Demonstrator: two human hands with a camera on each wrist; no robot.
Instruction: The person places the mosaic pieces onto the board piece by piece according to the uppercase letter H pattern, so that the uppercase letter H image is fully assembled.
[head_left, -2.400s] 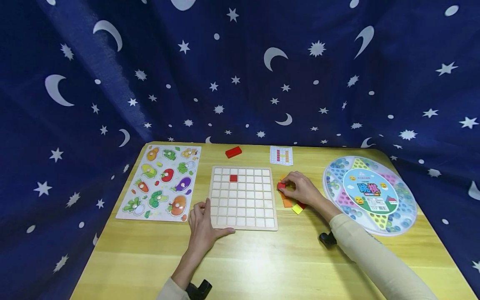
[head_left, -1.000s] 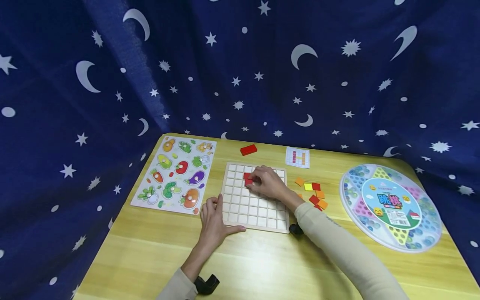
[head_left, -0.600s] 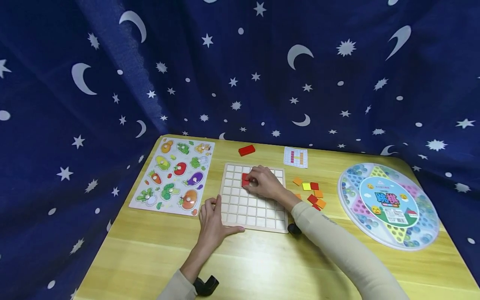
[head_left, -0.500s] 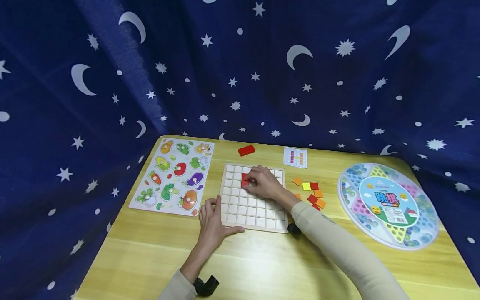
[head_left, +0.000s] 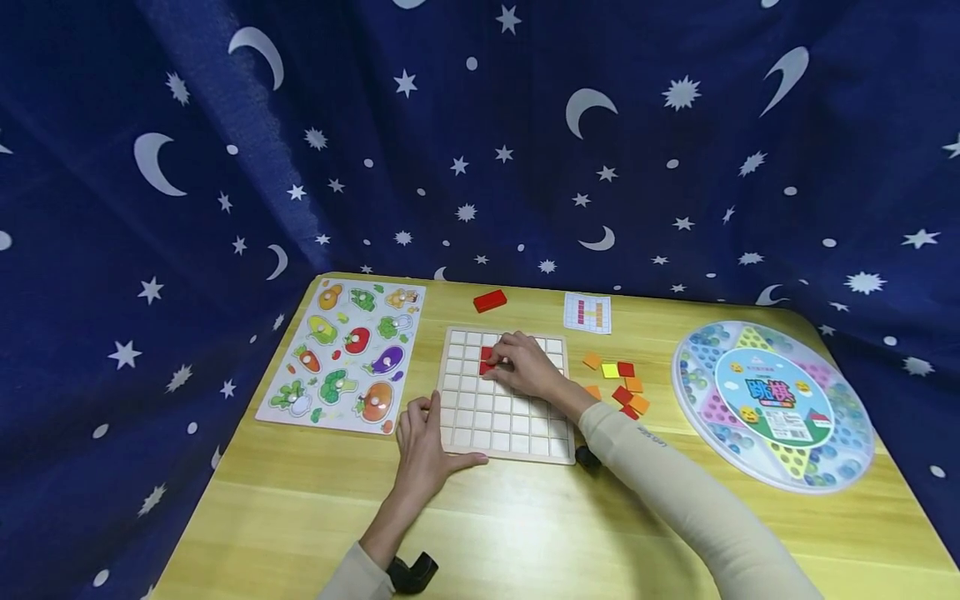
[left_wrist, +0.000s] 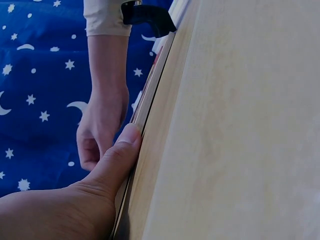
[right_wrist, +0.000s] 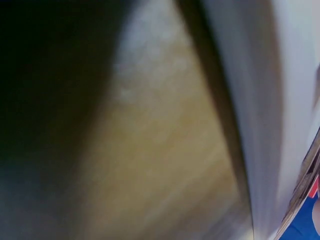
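A square wooden grid board (head_left: 487, 421) lies on the table, its cells pale. One red tile (head_left: 487, 352) sits in an upper cell. Directly below it my right hand (head_left: 521, 364) pinches a second red tile (head_left: 485, 367), low over the board and partly hidden by the fingertips. My left hand (head_left: 420, 446) rests at the board's near left corner, its fingers along the left side and its straight thumb along the near edge. The left wrist view shows that thumb (left_wrist: 120, 155) against the board's edge. In the right wrist view most is blurred and dark.
Loose orange, yellow and red tiles (head_left: 623, 394) lie right of the board. Behind it are a red block (head_left: 490, 301) and a printed pattern card (head_left: 587, 313). A vegetable puzzle (head_left: 341, 350) lies left, a round Chinese checkers box (head_left: 772, 400) right. Starry cloth hangs behind.
My right hand has carried a red tile leftward from the loose tiles to the board, and over the last half second has barely moved. The left hand keeps its place at the corner.
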